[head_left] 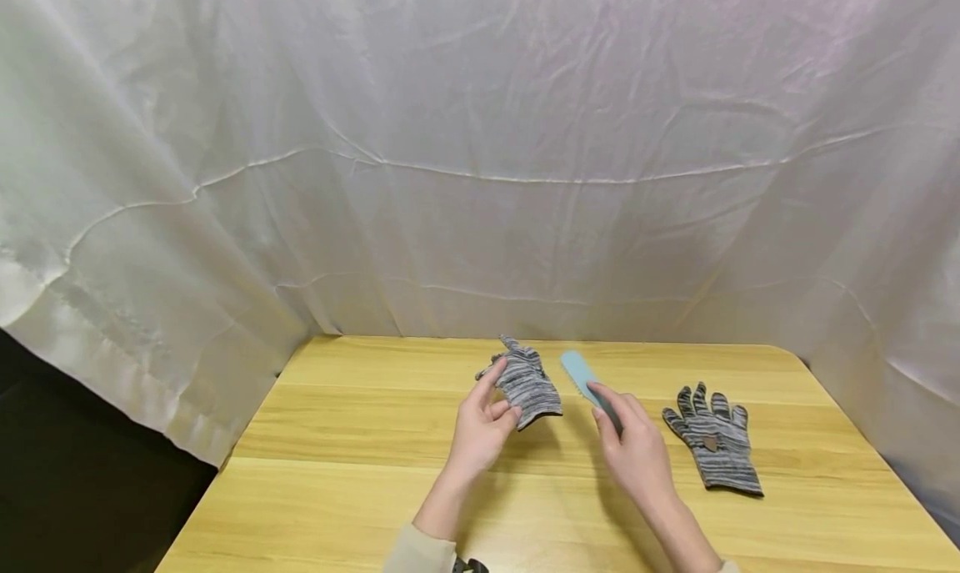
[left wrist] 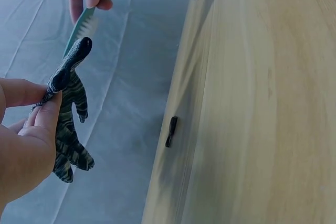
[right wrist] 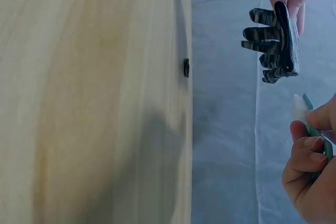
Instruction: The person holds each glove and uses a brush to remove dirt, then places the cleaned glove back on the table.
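Note:
My left hand (head_left: 478, 433) pinches a grey-and-black striped knit glove (head_left: 529, 387) near its cuff, holding it up above the table. In the left wrist view the glove's fingers dangle below my grip. A light-blue brush (head_left: 579, 373) with white bristles (left wrist: 88, 27) is in my right hand (head_left: 637, 454), its handle gripped between thumb and fingers. The bristle side faces the held glove; in the right wrist view a gap shows between them. To the right of my right hand, a matching glove (head_left: 722, 452) lies flat, a brown patch on it.
Everything is above or on a light wooden table (head_left: 337, 481). A small dark object (left wrist: 171, 131) lies by the table's far edge. Pale curtains (head_left: 480, 223) hang behind the table and along its sides. A dark band (head_left: 472, 565) is around my left wrist.

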A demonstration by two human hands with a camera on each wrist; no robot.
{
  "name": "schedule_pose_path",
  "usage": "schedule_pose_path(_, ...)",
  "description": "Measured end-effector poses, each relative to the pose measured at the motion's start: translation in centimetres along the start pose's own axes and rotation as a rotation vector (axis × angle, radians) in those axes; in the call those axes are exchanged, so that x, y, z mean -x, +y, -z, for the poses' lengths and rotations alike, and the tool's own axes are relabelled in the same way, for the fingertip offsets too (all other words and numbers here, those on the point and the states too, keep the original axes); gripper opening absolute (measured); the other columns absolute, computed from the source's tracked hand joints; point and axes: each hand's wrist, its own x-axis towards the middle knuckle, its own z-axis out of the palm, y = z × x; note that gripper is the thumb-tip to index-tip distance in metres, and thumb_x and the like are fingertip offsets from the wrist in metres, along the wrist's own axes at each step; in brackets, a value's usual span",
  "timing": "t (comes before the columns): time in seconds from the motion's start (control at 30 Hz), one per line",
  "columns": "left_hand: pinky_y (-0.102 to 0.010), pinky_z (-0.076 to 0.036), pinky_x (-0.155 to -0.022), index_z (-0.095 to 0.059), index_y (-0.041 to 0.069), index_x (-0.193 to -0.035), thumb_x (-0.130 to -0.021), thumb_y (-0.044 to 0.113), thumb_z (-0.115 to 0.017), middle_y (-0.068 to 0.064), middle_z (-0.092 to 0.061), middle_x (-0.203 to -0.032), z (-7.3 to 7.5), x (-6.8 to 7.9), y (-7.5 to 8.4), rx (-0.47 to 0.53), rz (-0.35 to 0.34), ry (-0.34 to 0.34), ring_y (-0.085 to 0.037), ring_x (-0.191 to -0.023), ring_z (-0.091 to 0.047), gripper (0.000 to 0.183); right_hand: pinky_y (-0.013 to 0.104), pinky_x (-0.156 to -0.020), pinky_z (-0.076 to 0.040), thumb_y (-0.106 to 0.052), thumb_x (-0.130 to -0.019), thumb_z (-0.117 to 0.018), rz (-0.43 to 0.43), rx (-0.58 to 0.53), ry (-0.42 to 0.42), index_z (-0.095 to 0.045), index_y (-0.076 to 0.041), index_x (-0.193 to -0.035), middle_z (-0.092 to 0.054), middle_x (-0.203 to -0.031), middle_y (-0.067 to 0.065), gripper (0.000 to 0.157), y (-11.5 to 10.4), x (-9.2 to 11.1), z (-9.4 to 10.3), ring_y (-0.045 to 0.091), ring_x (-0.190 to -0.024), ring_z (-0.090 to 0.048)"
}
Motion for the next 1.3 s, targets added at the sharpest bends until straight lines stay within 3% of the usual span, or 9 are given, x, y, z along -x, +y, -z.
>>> schedule_pose_path(0.3, -0.012, -0.052, -0.060, -0.041, 0.007, -0.159, -0.088, -0.020, -0.059, -0.019, -0.023, -0.170, -0.1, 0.0, 0.0, -0.022, 0.022, 0.020, -0.005, -0.071, -0.058, 0.078, 0.023, -0.055, -0.044, 0.000, -0.093, -0.072, 0.028, -0.031, -0.001, -0.071, -0.013, -0.133, -0.069, -0.098, 0.003, 0.041, -0.5, 0.0, -0.2, 0.007, -0.067, -0.050)
schedule_pose_path(0.47, -0.011, -0.048, -0.053, -0.039, 0.007, -0.160, -0.087, -0.022, -0.057, -0.020, -0.022, -0.170, -0.1, 0.1, -0.1, -0.016, 0.024, -0.005, -0.001, -0.058, -0.045, 0.080, 0.022, -0.054, -0.046, 0.004, -0.091, -0.074, 0.113, -0.087, -0.014, -0.071, -0.011, -0.131, -0.068, -0.097, 0.000, 0.043, -0.8, 0.2, -0.4, 0.003, -0.066, -0.048)
schedule_pose_path(0.7, -0.013, -0.055, -0.060, -0.039, 0.008, -0.160, -0.088, -0.022, -0.056, -0.021, -0.024, -0.169, -0.4, 0.2, -0.1, -0.014, 0.025, -0.021, -0.011, -0.078, -0.066, 0.080, 0.019, -0.057, -0.047, 0.006, -0.089, -0.075, 0.221, -0.130, -0.044, -0.071, -0.010, -0.130, -0.070, -0.100, -0.002, 0.044, -1.4, 0.5, -1.0, 0.000, -0.068, -0.049)
schedule_pose_path(0.97, -0.015, -0.057, -0.062, -0.039, 0.007, -0.160, -0.088, -0.021, -0.057, -0.022, -0.024, -0.169, -0.4, 0.2, -0.4, -0.028, 0.009, -0.022, -0.013, -0.081, -0.067, 0.080, 0.020, -0.056, -0.046, 0.005, -0.090, -0.074, 0.211, -0.109, -0.067, -0.072, -0.011, -0.130, -0.068, -0.098, -0.004, 0.044, -1.6, 0.7, -1.2, 0.000, -0.067, -0.047)
schedule_pose_path(1.3, -0.012, -0.051, -0.057, -0.041, 0.009, -0.160, -0.089, -0.020, -0.056, -0.018, -0.024, -0.170, -0.4, 0.2, -0.3, -0.029, 0.015, -0.027, -0.014, -0.080, -0.066, 0.078, 0.021, -0.055, -0.045, 0.003, -0.091, -0.074, 0.171, -0.073, -0.059, -0.071, -0.014, -0.131, -0.070, -0.101, -0.003, 0.043, -1.1, 0.6, -1.0, 0.000, -0.066, -0.047)
